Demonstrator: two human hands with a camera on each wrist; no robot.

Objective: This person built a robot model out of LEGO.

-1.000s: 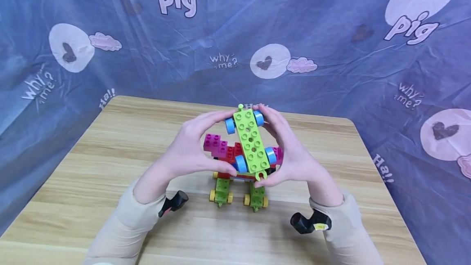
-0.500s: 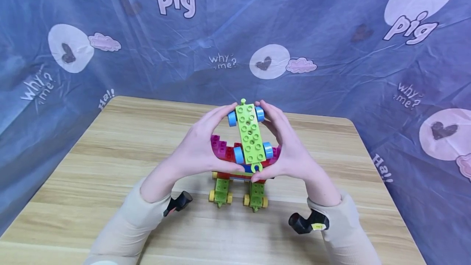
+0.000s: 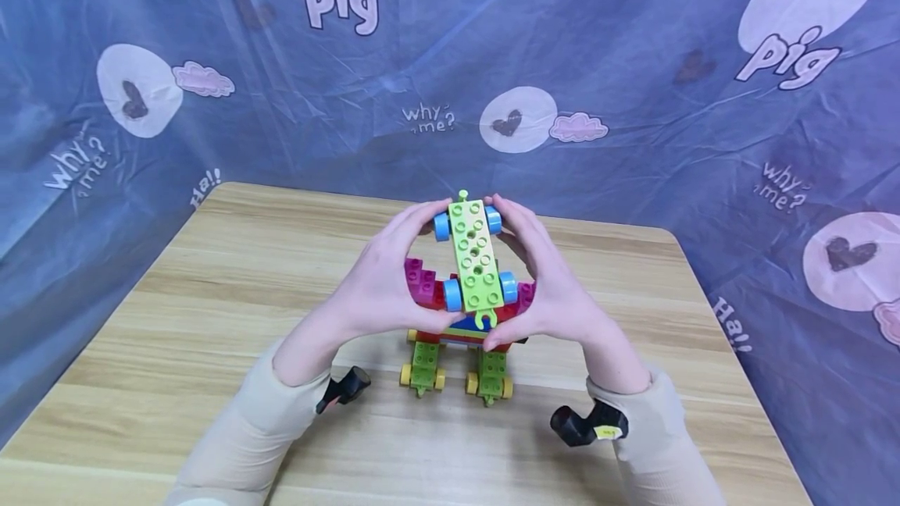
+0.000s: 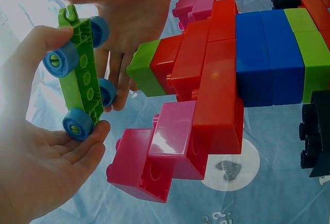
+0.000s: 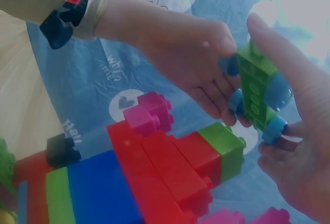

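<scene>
A lime-green wheeled toy building-block base (image 3: pixel 474 256) with blue wheels is held up, studs toward the head camera. My left hand (image 3: pixel 380 276) grips its left side: in the left wrist view the thumb lies at the upper wheel and the fingers (image 4: pixel 90 149) at the lower one. On the other side my right hand (image 3: pixel 555 279) holds it, thumb by the hook end and fingers (image 5: pixel 281 154) by a blue wheel (image 5: pixel 275 130). Behind and below stands a block build (image 4: pixel 221 79) of red, blue, green and magenta bricks, partly hidden by the hands in the head view.
Two green bases (image 3: pixel 424 365) with yellow wheels show at the front of the build, on the wooden table (image 3: pixel 176 350). Magenta bricks (image 4: pixel 154 154) jut from the build close to the left hand. A printed blue cloth (image 3: pixel 436 37) hangs behind the table.
The lime-green base has turned more upright and risen slightly since a second ago. My left hand has moved a little right; over the last half second little has shifted.
</scene>
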